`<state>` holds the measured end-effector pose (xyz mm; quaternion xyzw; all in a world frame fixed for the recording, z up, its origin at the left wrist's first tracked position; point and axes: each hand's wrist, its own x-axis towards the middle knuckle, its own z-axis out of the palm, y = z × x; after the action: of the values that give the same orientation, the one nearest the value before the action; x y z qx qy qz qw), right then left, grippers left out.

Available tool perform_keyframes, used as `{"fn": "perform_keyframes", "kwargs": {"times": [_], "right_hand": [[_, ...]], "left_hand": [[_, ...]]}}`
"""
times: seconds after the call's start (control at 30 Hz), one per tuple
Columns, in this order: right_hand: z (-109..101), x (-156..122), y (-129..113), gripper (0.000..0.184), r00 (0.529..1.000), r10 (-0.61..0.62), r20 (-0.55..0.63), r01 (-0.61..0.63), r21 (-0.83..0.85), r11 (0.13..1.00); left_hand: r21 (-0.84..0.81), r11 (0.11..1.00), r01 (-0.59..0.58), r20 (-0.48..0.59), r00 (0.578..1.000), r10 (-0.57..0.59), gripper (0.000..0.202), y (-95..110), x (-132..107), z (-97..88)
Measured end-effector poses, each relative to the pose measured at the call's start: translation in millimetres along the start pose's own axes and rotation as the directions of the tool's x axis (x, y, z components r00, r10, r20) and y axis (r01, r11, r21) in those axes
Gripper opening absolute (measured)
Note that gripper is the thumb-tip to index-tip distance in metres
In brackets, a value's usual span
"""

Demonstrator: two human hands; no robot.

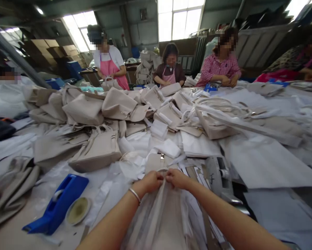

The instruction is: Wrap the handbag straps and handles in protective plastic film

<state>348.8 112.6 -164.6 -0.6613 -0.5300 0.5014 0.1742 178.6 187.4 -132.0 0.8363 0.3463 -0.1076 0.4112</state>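
Observation:
Right in front of me lies a beige handbag (170, 208), its body reaching down toward the bottom edge. Translucent white wrapping runs lengthwise along its left side. Both of my hands are closed in a pinch at its upper part, close together: my left hand (152, 181), with a bracelet at the wrist, and my right hand (177, 178). Exactly which piece sits between the fingertips is too small to make out. Just beyond the hands a beige flap with a shiny metal clasp (162, 157) shows.
To the left lie a blue tape dispenser (59, 205) and a tape roll (78, 210). A grey metal tape dispenser (219, 177) stands by my right forearm. Beige handbags (97, 147) and white sheets (272, 159) pile across the table. Several people work on the far side.

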Motion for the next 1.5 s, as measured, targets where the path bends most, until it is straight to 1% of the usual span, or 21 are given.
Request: {"fn": "perform_keyframes", "kwargs": {"times": [0.13, 0.27, 0.33, 0.43, 0.53, 0.63, 0.73, 0.87, 0.97, 1.07, 1.17, 1.33, 1.4, 1.47, 1.5], "right_hand": [[-3.1, -0.5, -3.9, 0.018, 0.999, -0.038, 0.031, 0.039, -0.036, 0.999], [3.6, 4.8, -4.7, 0.011, 1.0, -0.017, -0.013, 0.016, -0.116, 0.993], [7.7, 5.9, -6.7, 0.009, 0.999, -0.019, -0.034, 0.014, -0.157, 0.988], [11.5, 2.6, -10.5, 0.01, 0.997, -0.049, -0.055, 0.036, -0.213, 0.976], [12.9, -5.0, -11.7, 0.012, 0.994, -0.094, -0.06, 0.077, -0.24, 0.968], [14.4, -11.6, -9.9, 0.019, 0.991, -0.12, -0.054, 0.103, -0.247, 0.963], [18.7, -14.0, -7.4, 0.025, 0.989, -0.126, -0.078, 0.102, -0.253, 0.962], [28.1, -12.0, -6.0, 0.019, 0.984, -0.112, -0.139, 0.074, -0.257, 0.964], [34.7, -10.6, -5.0, 0.016, 0.978, -0.1, -0.181, 0.05, -0.259, 0.965], [38.8, -12.1, -2.1, 0.021, 0.97, -0.103, -0.218, 0.045, -0.256, 0.966], [39.1, -15.2, 1.3, 0.025, 0.968, -0.117, -0.223, 0.061, -0.242, 0.968], [34.4, -20.9, -1.0, 0.029, 0.956, -0.139, -0.257, 0.086, -0.208, 0.974], [32.2, -24.6, -5.2, 0.029, 0.953, -0.108, -0.283, 0.062, -0.166, 0.984], [29.0, -27.5, -8.7, 0.028, 0.956, -0.044, -0.288, 0.005, -0.135, 0.991], [26.8, -28.5, -9.6, 0.028, 0.965, -0.012, -0.263, -0.021, -0.123, 0.992]], "left_hand": [[0.032, 0.999, 0.03, -0.072, 0.997, -0.027, 0.022, -4.5, 7.2, 10.9], [0.084, 0.994, 0.064, -0.149, 0.988, -0.051, 0.019, -3.2, 13.2, 15.5], [0.103, 0.992, 0.071, -0.195, 0.979, -0.05, 0.02, -3.7, 13.1, 12.9], [0.123, 0.99, 0.065, -0.261, 0.965, -0.03, 0.022, -8.6, 6.7, 1.7], [0.15, 0.986, 0.066, -0.285, 0.958, -0.021, 0.022, -15.1, -5.3, -10.1], [0.175, 0.984, 0.041, -0.277, 0.961, 0.009, 0.021, -16.8, -16.7, -12.7], [0.193, 0.981, -0.001, -0.241, 0.969, 0.048, 0.022, -14.0, -21.9, -5.7], [0.213, 0.977, 0.01, -0.234, 0.971, 0.041, 0.026, -11.3, -21.3, 5.6], [0.229, 0.973, 0.013, -0.233, 0.971, 0.042, 0.026, -11.2, -21.1, 9.7], [0.242, 0.97, 0.007, -0.22, 0.974, 0.048, 0.026, -10.1, -22.6, 10.6], [0.261, 0.965, 0.004, -0.205, 0.977, 0.052, 0.031, -5.9, -22.6, 9.9], [0.337, 0.94, -0.046, -0.158, 0.982, 0.105, 0.029, 9.6, -18.0, 9.3], [0.372, 0.928, -0.018, -0.15, 0.986, 0.079, 0.026, 15.5, -16.3, 10.7], [0.396, 0.917, 0.043, -0.158, 0.987, 0.021, 0.02, 17.8, -12.2, 12.3], [0.399, 0.914, 0.077, -0.176, 0.984, -0.006, 0.02, 17.5, -8.4, 12.9]]}}
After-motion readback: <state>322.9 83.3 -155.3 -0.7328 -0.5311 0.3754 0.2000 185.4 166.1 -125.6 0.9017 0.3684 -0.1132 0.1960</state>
